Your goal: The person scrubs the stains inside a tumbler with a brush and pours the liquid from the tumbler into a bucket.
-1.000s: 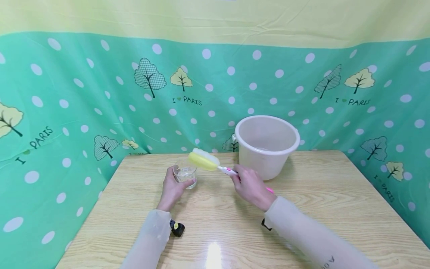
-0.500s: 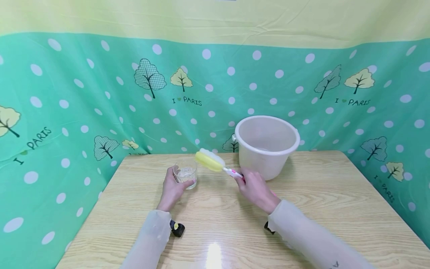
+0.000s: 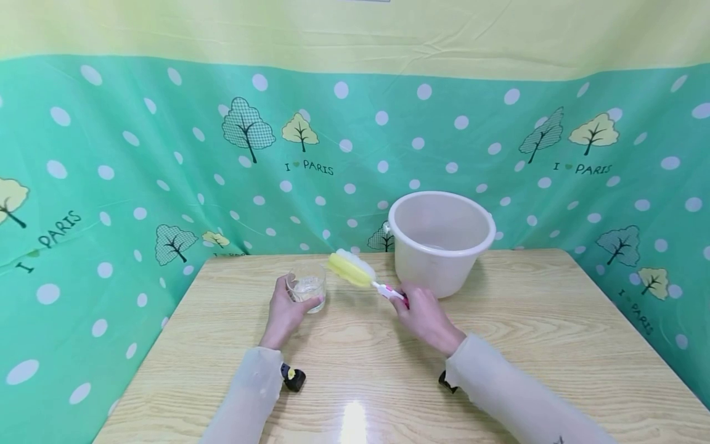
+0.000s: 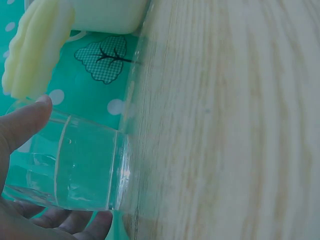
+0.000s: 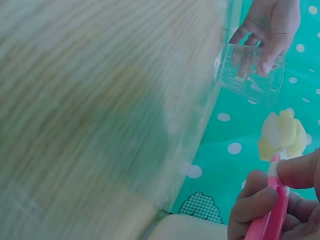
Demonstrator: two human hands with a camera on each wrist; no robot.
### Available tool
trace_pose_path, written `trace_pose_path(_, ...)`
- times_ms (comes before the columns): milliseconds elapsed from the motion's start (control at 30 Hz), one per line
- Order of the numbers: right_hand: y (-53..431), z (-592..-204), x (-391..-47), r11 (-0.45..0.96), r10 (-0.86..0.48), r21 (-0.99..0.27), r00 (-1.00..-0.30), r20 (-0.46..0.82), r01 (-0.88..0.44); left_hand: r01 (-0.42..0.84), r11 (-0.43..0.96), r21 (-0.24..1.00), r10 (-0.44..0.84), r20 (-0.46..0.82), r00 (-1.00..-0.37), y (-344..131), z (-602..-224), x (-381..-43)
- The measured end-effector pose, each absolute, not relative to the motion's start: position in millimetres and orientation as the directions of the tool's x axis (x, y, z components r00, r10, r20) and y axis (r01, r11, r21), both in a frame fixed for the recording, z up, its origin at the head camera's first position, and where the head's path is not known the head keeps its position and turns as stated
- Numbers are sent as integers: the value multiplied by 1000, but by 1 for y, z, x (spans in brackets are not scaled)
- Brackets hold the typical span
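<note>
My left hand (image 3: 285,313) grips a clear drinking glass (image 3: 308,288) on the left of the table, thumb on the near side and fingers behind. In the left wrist view the glass (image 4: 85,162) stands on the wood with some clear liquid in it. My right hand (image 3: 426,316) holds a sponge bottle brush (image 3: 352,267) by its pink and white handle. Its yellow and white sponge head points left, raised over the table and just right of the glass rim. The right wrist view shows thumb and fingers wrapped round the pink handle (image 5: 270,220).
A white plastic bucket (image 3: 438,265) stands at the back of the wooden table (image 3: 527,345), just beyond my right hand. Behind the table and along its sides hangs a green and yellow curtain (image 3: 344,117) with dots and trees. A black wrist camera (image 3: 294,376) sits under the left sleeve.
The brush and my right hand have moved to the right and slightly down, so the sponge head no longer overlaps the glass rim. My left hand and the glass have stayed put.
</note>
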State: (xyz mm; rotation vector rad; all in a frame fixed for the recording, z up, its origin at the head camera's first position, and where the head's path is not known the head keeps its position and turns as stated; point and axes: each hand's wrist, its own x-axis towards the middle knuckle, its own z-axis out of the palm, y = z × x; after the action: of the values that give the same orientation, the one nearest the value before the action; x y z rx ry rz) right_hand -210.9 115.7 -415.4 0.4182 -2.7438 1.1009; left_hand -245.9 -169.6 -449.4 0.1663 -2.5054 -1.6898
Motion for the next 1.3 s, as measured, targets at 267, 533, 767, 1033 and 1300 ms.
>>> trace_pose_path(267,116,-419,-210,665,-189,-699,-965,180,-261,-26,370,929,-153,33,-988,-169,-449,-245)
trace_pose_path(533,116,-425,-211,635,-175,-740,-974,141,-221,-26,380,924,-149,33,-988,-169,-448,-244)
trace_pose_path(767,115,-430,-209,610,-163,-770,-981,109,-186,-29,391,920,-153,34,-988,-169,-449,-245)
trace_pose_path(1033,112,-434,-209,606,-132,-786,-990,51,-122,-30,385,922,-151,31,-988,-170,-450,-244)
trace_pose_path(1300,109,-440,-210,570,-115,-819,-993,1,-67,-21,385,923,-149,40,-988,-170,-450,-244)
